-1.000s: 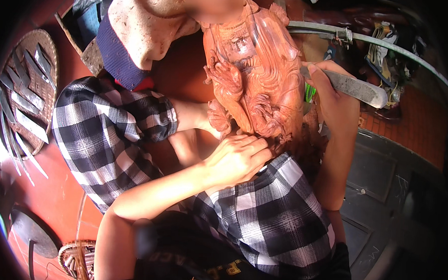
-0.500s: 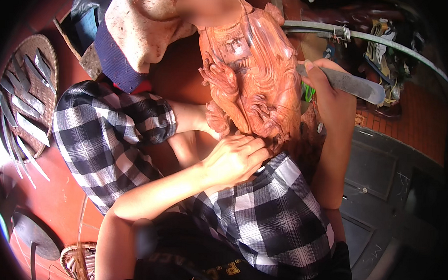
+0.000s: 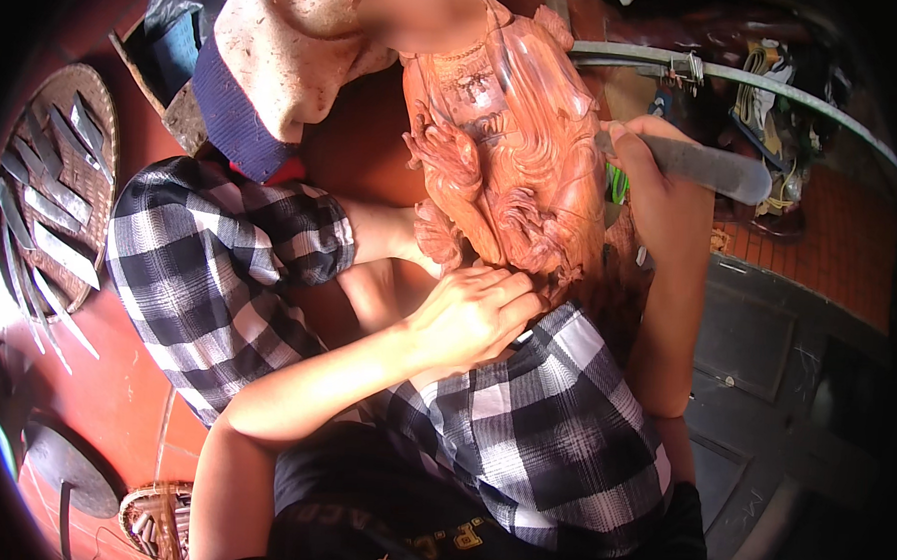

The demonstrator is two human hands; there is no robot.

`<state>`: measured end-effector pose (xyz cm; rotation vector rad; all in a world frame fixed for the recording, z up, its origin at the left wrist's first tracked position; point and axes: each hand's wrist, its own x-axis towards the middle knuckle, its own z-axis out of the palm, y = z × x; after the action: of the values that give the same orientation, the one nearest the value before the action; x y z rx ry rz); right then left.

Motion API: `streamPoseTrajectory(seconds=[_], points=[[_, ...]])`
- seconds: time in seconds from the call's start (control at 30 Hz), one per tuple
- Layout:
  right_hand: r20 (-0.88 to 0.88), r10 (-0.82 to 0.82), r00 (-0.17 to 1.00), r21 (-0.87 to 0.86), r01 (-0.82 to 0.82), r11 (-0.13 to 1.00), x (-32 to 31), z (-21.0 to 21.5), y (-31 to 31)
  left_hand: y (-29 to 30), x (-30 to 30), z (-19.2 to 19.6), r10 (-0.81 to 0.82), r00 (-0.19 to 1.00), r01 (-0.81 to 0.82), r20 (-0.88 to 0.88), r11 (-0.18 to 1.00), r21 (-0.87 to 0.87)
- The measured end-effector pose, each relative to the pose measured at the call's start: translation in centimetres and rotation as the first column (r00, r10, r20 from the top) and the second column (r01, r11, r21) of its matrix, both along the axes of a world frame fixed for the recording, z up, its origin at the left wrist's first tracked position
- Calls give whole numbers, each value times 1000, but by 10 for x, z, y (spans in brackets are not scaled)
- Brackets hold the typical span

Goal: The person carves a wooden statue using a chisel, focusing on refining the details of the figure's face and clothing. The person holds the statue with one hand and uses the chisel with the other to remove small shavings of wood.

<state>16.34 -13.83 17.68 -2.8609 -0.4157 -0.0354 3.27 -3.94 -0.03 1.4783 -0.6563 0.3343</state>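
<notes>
A reddish-brown carved wooden statue (image 3: 499, 147) leans upright before my bent legs, covered in flowing folds and deep relief. My left hand (image 3: 479, 316) is closed at the statue's lower edge, its fingers curled against the wood above my checked trouser leg; the fingertips are partly hidden. On the statue's right side, my right hand (image 3: 663, 179) grips a flat grey metal carving chisel (image 3: 719, 169). Its broad rounded end points away to the right, while the end toward the wood is hidden by my fingers.
A round woven tray (image 3: 87, 189) with several metal blades lies at the left. A stained pale cushion (image 3: 278, 47) touches the statue's upper left. Below the tray are a dark round disc (image 3: 70, 464) and a small basket (image 3: 138, 512). A curved metal bar (image 3: 758, 78) runs behind, upper right.
</notes>
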Motion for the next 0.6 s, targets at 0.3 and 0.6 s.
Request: streamPoseTrajectory(seconds=[0.3, 0.6], points=[[40, 33, 999, -10, -33, 999, -2, -5, 3, 3, -1, -2, 3, 1000, -3, -6, 1000, -3], [-5, 83, 997, 97, -82, 992, 0, -9, -7, 4, 0, -2, -14, 1000, 14, -23, 1000, 12]])
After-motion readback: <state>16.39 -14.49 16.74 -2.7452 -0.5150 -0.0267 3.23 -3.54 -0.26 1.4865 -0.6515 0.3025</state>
